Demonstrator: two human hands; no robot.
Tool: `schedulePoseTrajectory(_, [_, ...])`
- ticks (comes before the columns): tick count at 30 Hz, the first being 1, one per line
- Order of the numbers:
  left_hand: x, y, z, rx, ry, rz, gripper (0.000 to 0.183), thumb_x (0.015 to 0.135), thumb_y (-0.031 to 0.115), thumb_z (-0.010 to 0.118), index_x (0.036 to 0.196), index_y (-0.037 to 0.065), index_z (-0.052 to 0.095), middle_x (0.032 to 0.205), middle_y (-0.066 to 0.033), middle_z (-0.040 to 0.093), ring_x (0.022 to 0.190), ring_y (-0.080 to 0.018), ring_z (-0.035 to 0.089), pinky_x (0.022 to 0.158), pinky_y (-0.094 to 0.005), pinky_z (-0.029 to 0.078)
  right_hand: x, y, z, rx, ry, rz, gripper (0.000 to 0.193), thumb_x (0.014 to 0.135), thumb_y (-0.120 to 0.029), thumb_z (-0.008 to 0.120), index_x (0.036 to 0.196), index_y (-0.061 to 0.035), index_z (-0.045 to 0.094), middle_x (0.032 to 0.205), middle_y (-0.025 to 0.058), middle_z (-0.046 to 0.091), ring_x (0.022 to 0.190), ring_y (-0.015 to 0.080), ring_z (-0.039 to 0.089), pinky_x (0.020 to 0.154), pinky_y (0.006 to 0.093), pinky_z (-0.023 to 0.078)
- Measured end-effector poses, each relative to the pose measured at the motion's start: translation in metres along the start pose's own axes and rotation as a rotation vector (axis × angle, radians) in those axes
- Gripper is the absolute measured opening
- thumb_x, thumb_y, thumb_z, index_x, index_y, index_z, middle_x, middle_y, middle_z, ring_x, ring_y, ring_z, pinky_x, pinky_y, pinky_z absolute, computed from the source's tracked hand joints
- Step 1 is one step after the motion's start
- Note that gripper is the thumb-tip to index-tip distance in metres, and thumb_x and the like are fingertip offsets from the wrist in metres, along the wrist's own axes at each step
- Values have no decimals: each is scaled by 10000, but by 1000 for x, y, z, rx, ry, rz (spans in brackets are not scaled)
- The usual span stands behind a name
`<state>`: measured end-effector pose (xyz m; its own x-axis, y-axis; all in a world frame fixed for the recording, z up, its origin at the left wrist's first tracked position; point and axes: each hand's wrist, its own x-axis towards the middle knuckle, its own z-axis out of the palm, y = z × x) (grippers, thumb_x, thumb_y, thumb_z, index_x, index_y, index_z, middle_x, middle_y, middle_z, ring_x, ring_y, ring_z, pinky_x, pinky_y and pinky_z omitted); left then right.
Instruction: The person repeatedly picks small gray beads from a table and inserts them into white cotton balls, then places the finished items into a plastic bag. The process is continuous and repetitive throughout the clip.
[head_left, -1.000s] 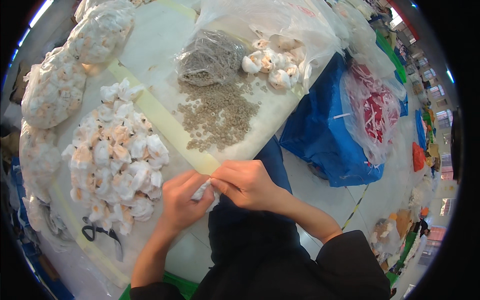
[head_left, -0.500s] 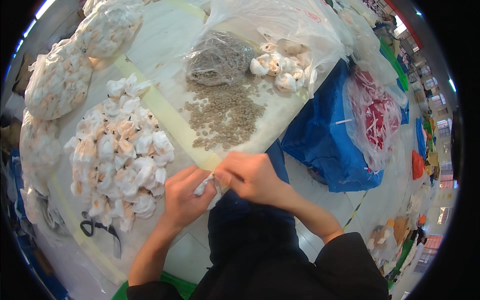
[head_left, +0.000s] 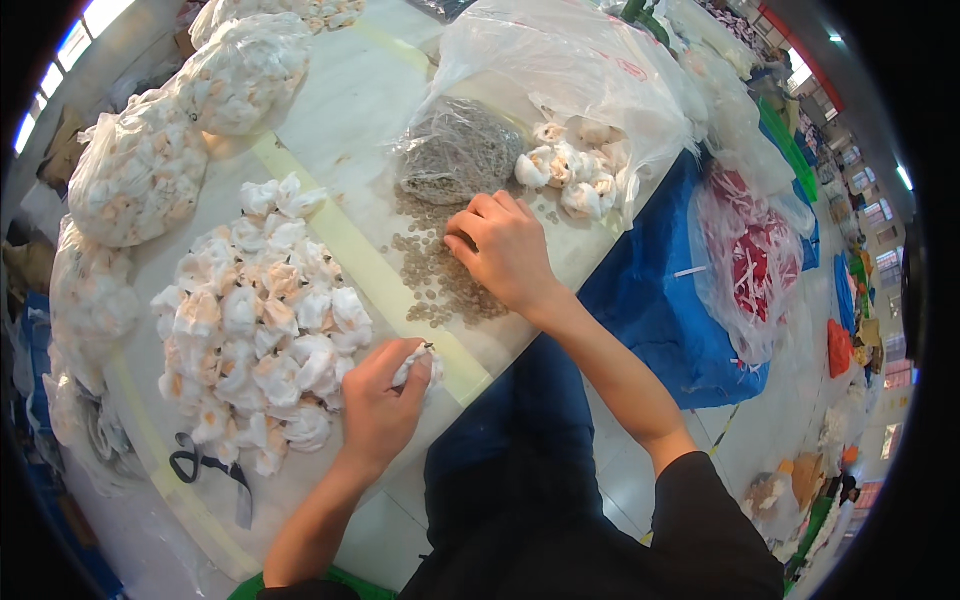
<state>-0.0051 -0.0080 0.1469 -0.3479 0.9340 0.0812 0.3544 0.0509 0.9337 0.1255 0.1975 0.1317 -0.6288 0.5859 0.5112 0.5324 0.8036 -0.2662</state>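
Left hand point(head_left: 380, 405) is pinched around a small white fabric puff point(head_left: 418, 366), right beside the big pile of puffs point(head_left: 255, 320) on the table point(head_left: 340, 110). That puff looks feather-light, soft and squashy, best taken by its gathered end. Right hand point(head_left: 505, 250) curls fingertips-down onto the loose tan beads point(head_left: 440, 285), on the far side of the yellow stripe from the pile — tiny, hard, likely to roll, so a fingertip pinch suits them.

Puff pile point(head_left: 255, 320) left of bead scatter point(head_left: 440, 285), scissors point(head_left: 205, 470) nearest
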Motion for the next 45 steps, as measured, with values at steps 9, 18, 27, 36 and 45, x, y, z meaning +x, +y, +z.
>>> schedulePoseTrajectory(9, [-2,-2,-2,35,-17,19,151,985,69,666,1097,-26,698,891,-162,698,700,-199,638,587,-314,510,2,4,5,-32,-37,-18,85,860,-158,779,894,-92,738,878,41,663,900,282,619,814,422,507])
schedulePoseTrajectory(18, [-2,-5,-1,65,-23,64,134,966,63,668,1071,-12,701,871,-172,686,689,-281,641,633,-350,502,-45,-60,-60,1185,-421,556,146,1010,-101,709,1106,6,738,895,4,712,825,41,602,732,232,497])
schedulePoseTrajectory(27, [-3,-8,0,17,-70,75,157,953,71,677,1091,9,716,854,-164,689,718,-291,671,652,-353,506,-71,-64,-47,1513,-426,626,171,1028,-63,668,1168,15,728,963,29,743,854,73,650,781,240,526])
schedulePoseTrajectory(36, [-4,-8,1,53,-92,128,112,939,72,687,1028,10,717,812,-168,669,682,-319,661,613,-374,499,-73,-70,-54,1115,-348,543,123,993,-73,713,1097,-9,693,933,65,731,854,92,676,736,271,537])
schedulePoseTrajectory(45, [-6,-14,1,160,-147,181,133,925,68,685,1008,-35,697,804,-181,645,696,-353,644,639,-391,491,-67,-60,-55,894,-443,188,83,938,2,719,979,5,647,868,93,675,788,185,688,687,307,526])
